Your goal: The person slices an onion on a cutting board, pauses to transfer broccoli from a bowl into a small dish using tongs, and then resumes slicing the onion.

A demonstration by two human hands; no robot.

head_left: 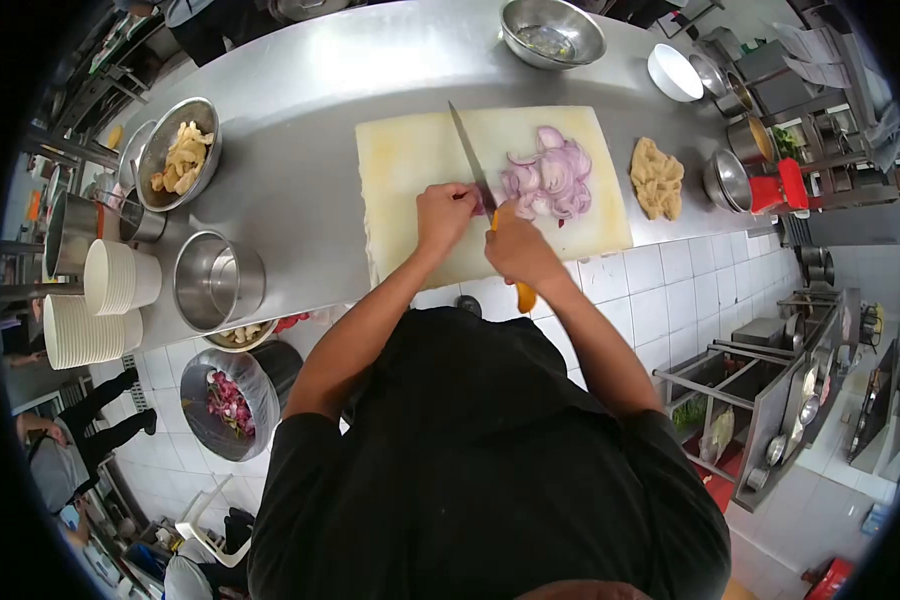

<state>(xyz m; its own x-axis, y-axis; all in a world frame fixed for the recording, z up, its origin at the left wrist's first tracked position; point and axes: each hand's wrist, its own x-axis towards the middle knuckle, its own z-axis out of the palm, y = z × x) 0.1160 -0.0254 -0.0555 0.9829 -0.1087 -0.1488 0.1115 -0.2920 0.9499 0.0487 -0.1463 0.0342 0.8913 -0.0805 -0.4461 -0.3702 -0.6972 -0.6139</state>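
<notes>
A white cutting board [410,150] lies at the front edge of the steel table. My right hand [518,247] is wrapped round the orange handle of a long knife [472,155], whose blade points away from me. Close to the left side of the blade, my left hand [444,217] has its fingers pressed on a small piece of purple onion [479,207], mostly hidden. Sliced purple onion [553,175] is heaped on the board to the right of the knife.
A crumpled tan cloth [656,179] lies right of the board. Metal bowls [553,33] and a white bowl [675,73] stand behind. On the left are a bowl of pale pieces [183,160], an empty pot [219,280] and a lined bin [230,408] below.
</notes>
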